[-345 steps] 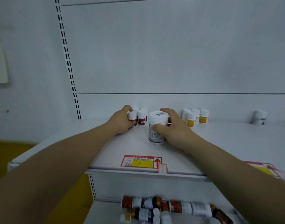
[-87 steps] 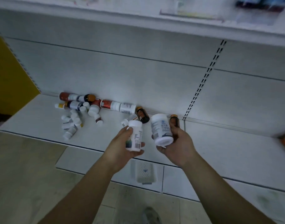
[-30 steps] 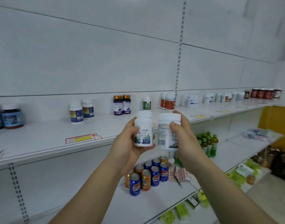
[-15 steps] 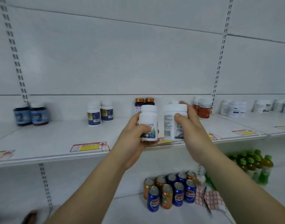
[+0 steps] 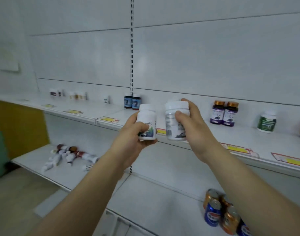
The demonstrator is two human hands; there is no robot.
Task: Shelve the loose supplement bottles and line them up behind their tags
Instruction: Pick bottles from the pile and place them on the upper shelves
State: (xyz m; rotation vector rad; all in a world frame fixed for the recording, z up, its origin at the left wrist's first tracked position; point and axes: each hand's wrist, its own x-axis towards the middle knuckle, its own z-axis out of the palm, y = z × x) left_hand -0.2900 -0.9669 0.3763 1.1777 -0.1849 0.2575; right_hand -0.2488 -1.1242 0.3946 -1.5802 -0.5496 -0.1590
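My left hand [image 5: 133, 135] grips a small white bottle [image 5: 147, 116] with a dark picture on its label. My right hand [image 5: 193, 126] grips a wider white bottle [image 5: 173, 120] with a barcode facing me. Both are upright, side by side in the air in front of the upper shelf [image 5: 248, 135]. Behind them on that shelf stand two blue-labelled dark bottles [image 5: 131, 101], two purple bottles with gold caps [image 5: 224, 113] and a green-labelled white bottle [image 5: 266, 120]. Red and yellow tags [image 5: 108, 119] line the shelf's front edge. Several loose bottles [image 5: 69, 155] lie in a heap on the lower shelf at left.
Small white bottles [image 5: 68, 94] stand in groups far left on the upper shelf. Drink cans [image 5: 219, 212] stand on the lower shelf at bottom right. A slotted upright [image 5: 131, 48] divides the white back panel. A yellow and green wall [image 5: 18, 126] is at the left.
The view has swung left, so the loose heap and far-left bottles have come into sight and the cans sit at bottom right. Both hands keep their bottles, held at about the same height.
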